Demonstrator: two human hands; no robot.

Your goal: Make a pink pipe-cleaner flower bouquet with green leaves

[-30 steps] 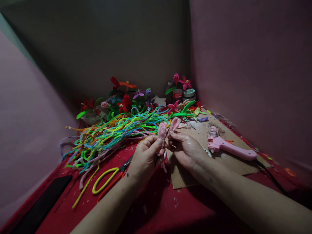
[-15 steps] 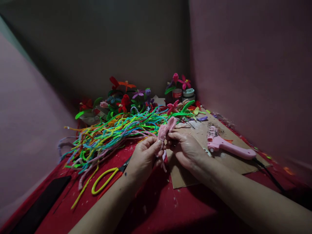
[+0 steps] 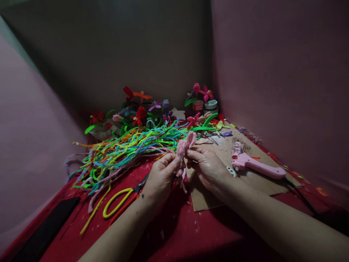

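Note:
Between my two hands is a pink pipe-cleaner flower point(image 3: 181, 148), with looped petals at the top and loose stem ends hanging below. My left hand point(image 3: 163, 174) pinches its base between thumb and fingers. On the other side, my right hand point(image 3: 206, 165) grips a petal's lower part with thumb and forefinger. Scissors point(image 3: 117, 202) with yellow and red handles lie beside my left wrist, their blades partly hidden by it. A pink glue gun point(image 3: 257, 165) rests on the cardboard sheet point(image 3: 208, 200) to the right of my right hand.
A heap of coloured pipe cleaners point(image 3: 131, 145) spreads over the red cloth point(image 3: 166, 240). Finished pipe-cleaner flowers point(image 3: 139, 115) stand at the back, near a lidded jar point(image 3: 211, 106). A black strip point(image 3: 51, 225) lies at left. The glue gun's cord point(image 3: 302, 196) trails right.
My right thumb has shifted up onto the flower, and its fingers have curled further under. The petals have tilted slightly. My left hand keeps its pinch.

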